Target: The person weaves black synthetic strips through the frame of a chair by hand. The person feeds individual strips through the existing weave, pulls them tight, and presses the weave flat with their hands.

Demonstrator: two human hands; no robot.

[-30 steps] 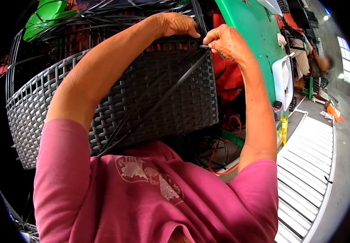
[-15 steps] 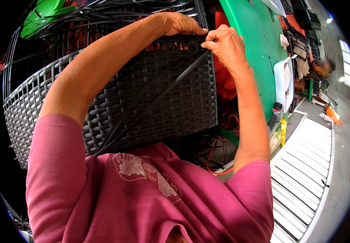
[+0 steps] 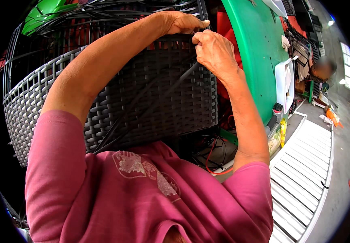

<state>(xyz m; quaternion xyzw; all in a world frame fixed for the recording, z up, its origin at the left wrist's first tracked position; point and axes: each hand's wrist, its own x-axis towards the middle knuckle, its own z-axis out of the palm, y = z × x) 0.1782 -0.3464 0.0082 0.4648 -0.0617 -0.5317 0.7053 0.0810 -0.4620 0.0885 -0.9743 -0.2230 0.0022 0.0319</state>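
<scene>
A dark grey woven wicker piece [image 3: 154,105] on a frame stands in front of me, its weave reaching close to the top edge. My left hand [image 3: 183,23] is at the far right upper corner, fingers closed with the thumb along the frame edge; what they hold is hidden. Just below and to the right, my right hand [image 3: 216,52] is closed in a pinch on a flat wicker strip [image 3: 177,85]. This strip runs down and left across the weave. Both hands are close together, fingertips nearly meeting.
Loose black strips [image 3: 114,15] lie across the top, by a bright green plastic object [image 3: 43,16]. A green tabletop [image 3: 260,60] stands to the right, a white slatted panel [image 3: 300,178] below it. Farther off is another person [image 3: 324,68]. A red cord [image 3: 209,162] hangs low.
My right hand has shifted slightly left and down, its back turned more toward me, and the strip's upper end has moved left with it. My left hand has barely moved.
</scene>
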